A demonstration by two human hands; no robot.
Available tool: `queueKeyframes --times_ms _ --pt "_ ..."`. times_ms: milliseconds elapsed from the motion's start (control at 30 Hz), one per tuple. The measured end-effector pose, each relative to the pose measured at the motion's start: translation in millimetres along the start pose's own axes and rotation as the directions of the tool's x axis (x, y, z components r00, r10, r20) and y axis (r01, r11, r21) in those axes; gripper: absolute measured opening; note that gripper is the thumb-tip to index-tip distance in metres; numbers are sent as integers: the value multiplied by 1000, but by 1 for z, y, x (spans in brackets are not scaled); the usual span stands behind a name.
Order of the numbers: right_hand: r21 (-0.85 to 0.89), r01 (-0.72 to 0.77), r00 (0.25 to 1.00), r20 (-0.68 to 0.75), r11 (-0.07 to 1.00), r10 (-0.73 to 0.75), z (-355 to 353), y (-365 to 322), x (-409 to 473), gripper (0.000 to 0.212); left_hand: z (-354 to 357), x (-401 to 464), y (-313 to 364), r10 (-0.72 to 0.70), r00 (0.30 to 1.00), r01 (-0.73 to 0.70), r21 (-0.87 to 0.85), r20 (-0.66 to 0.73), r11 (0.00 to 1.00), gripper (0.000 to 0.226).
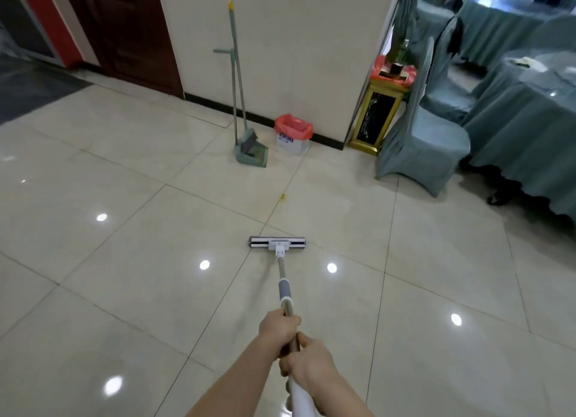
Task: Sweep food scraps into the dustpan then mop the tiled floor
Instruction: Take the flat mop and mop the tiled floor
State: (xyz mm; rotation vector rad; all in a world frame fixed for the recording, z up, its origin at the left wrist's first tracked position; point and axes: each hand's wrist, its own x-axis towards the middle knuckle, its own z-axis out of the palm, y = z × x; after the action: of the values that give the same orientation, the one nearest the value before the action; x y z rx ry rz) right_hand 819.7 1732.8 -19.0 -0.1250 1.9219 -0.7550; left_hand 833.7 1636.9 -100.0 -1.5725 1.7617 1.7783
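1. Seen from a head-worn camera, a person holds a flat mop (277, 243) out in front with both hands stacked on its handle.
2. The left hand (279, 327) grips the metal shaft higher up; the right hand (307, 363) wraps the white lower grip just behind it, nearly touching. This 2-handed hold likely gives push and steering control.
3. The mop head lies flat on the glossy beige tiled floor (124, 276), squarely across the direction of travel, so its full width wipes.
4. A small yellowish stain (283, 197) sits on the tile ahead of the mop head, between it and the wall; it looks like the next target.
5. The teal dustpan (252, 154) and its broom (234, 73) stand propped against the wall, well apart from the mop, suggesting that sweeping is finished and mopping is in hand.
6. Just beside the dustpan is a small white bin with a red liner (293, 133). It carries a blue label, too blurred to read.
7. At right stand a gold-framed bin (378, 117), a chair in a blue-grey cover (420, 148) and draped tables (526, 120).
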Motion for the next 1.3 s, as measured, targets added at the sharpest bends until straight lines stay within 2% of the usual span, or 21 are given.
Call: queueKeyframes --times_ms 133,300,467,600,733,867,1033,1167,1300 --pt "40 0 1000 15 999 0 -37 -65 56 40 -9 62 72 -14 1000 14 -10 -1 1000 16" --pt "52 -17 999 28 998 15 -69 -142 134 43 -28 142 153 -3 1000 2 -35 -14 999 12" --pt "36 -6 1000 29 999 5 -105 -238 215 35 -56 231 244 -5 1000 5 -74 -2 997 29" --pt "5 -15 999 41 1000 15 -137 -312 277 43 -76 297 315 -6 1000 6 -61 12 998 31" --pt "-4 -4 999 52 1000 4 -153 -355 325 47 -89 346 360 -11 999 13 -63 34 998 39" --pt "-4 -3 998 65 1000 4 -153 -363 339 47 -92 360 363 -12 998 17 -67 64 998 45" --pt "-22 10 994 112 1000 -7 -152 -341 310 40 -83 324 344 -21 998 25 -76 52 997 45" --pt "-34 -6 986 169 999 12 -159 -298 273 36 -59 279 314 -26 999 29 -68 34 997 39" --pt "-112 32 983 185 993 -10 -166 -225 221 40 -12 219 257 -19 1000 19 -97 5 995 37"
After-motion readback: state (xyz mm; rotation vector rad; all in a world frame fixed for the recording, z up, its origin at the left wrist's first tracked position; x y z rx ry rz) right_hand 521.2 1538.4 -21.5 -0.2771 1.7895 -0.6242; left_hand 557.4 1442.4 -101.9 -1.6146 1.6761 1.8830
